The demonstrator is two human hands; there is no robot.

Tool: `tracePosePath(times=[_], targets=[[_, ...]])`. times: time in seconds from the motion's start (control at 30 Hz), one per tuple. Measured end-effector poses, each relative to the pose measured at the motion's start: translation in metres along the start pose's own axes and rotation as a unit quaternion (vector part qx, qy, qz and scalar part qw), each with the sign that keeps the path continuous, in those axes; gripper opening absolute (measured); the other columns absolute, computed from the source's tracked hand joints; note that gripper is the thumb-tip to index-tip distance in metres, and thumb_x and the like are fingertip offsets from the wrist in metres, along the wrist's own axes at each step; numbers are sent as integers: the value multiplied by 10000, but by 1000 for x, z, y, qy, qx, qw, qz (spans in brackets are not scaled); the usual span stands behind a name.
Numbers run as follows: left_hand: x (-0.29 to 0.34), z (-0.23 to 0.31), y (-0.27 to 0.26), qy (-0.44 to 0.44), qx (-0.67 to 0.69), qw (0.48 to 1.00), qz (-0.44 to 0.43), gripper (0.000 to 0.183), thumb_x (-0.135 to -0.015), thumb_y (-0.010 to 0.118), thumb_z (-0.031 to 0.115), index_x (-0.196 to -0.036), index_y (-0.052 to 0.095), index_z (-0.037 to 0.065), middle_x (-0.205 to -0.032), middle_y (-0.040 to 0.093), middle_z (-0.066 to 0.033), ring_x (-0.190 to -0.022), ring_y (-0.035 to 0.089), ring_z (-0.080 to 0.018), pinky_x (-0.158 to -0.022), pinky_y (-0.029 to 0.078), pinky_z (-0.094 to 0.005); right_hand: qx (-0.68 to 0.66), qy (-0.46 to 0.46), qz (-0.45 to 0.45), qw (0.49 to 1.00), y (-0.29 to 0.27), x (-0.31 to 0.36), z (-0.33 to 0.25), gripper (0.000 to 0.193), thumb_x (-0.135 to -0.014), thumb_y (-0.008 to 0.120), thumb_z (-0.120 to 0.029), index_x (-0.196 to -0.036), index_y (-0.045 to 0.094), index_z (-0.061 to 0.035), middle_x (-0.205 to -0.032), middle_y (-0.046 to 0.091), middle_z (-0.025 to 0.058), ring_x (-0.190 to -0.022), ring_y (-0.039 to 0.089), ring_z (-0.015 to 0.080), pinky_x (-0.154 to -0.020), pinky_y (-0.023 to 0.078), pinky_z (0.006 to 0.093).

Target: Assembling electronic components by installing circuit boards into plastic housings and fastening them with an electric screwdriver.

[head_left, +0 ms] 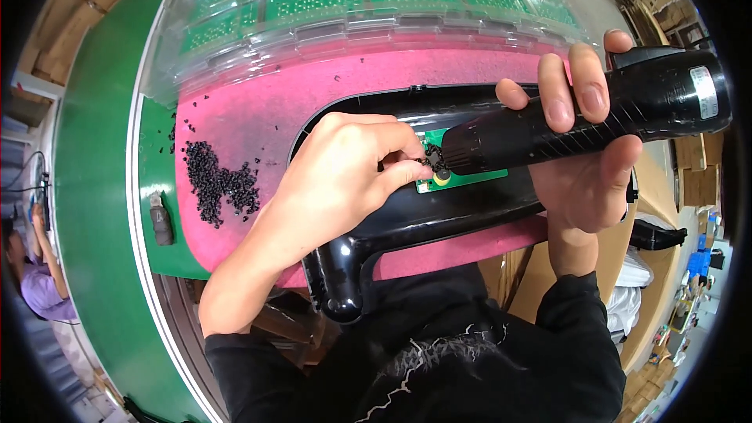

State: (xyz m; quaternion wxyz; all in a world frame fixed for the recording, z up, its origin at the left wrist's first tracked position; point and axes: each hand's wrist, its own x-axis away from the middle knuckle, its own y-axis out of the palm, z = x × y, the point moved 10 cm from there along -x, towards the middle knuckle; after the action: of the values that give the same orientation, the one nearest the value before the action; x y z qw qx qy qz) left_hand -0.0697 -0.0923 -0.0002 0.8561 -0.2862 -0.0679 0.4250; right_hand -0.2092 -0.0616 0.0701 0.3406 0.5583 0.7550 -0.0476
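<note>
My right hand (pixel 576 188) grips a thick black electric screwdriver (pixel 509 137), with the thumb below and the fingers over the top. Its nose points left, over a green circuit board (pixel 482 178) lying in a long black plastic housing (pixel 439 215). Several small black screws (pixel 435 155) cluster by the screwdriver's nose. My left hand (pixel 337 160) reaches over the housing from the left, thumb and forefinger pinched together at those screws. What lies between the fingertips is small and partly hidden. A yellow-and-black round part (pixel 442 178) sits on the board beside the nose.
A heap of small black screws (pixel 211 180) lies on the pink mat (pixel 266 110). Clear plastic trays (pixel 321 12) of green boards stand at the back. A dark grey object (pixel 160 219) lies on the green table at left. Another person (pixel 47 290) appears far left.
</note>
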Motion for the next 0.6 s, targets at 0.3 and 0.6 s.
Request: tracePosePath(times=[0.3, 0.6], targets=[[-2, 8, 7, 44, 54, 997, -27, 126, -810, 721, 40, -865, 647, -46, -772, 648, -169, -685, 625, -344, -626, 493, -384, -15, 0, -89, 996, 6, -3, -10, 734, -931, 690, -376, -1470, 246, -150, -1037, 466, -67, -951, 505, 100, -967, 376, 427], [-1, 1, 2, 54, -45, 997, 28, 112, -831, 719, 22, -918, 670, -29, -830, 685, -135, -724, 672, -285, -655, 522, -331, 21, 47, -59, 997, 3, 4, 11, 745, -887, 750, -317, -1455, 301, -142, -995, 513, -21, -895, 561, 142, -964, 470, 401]])
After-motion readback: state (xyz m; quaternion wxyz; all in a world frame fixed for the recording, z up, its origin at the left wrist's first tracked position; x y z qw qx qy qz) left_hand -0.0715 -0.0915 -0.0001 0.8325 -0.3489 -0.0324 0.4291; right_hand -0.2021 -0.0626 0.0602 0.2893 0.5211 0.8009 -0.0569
